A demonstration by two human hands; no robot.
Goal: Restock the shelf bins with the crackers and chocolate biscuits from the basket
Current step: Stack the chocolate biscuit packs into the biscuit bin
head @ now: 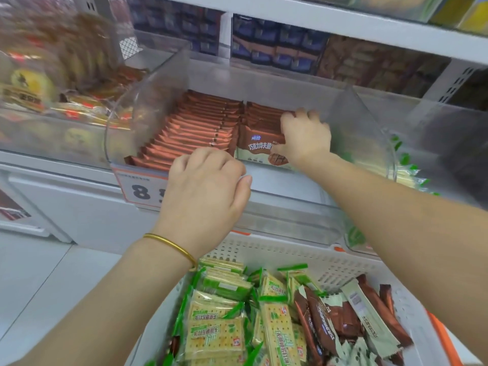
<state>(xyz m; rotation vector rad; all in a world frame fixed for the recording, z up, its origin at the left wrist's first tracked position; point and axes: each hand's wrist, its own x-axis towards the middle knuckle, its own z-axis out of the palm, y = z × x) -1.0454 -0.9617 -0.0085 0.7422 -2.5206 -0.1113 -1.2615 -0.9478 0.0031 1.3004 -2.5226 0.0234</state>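
A clear shelf bin [148,101] holds two rows of brown chocolate biscuit packs [190,130] standing on edge. My right hand [306,136] grips the front pack of the right row [253,146], thumb under it and fingers over the packs behind. My left hand [208,188] hovers at the bin's front lip with curled fingers; I see nothing in it. Below, a white perforated basket [330,262] holds green-and-yellow cracker packs [219,328] on the left and brown chocolate biscuit packs [343,320] on the right.
A price label [140,191] hangs on the bin front. The bin to the left [52,107] holds yellow round snacks, the bin to the right [406,170] green-wrapped packs. Dark blue boxes [277,46] fill the shelf above. A white cabinet [66,202] stands below.
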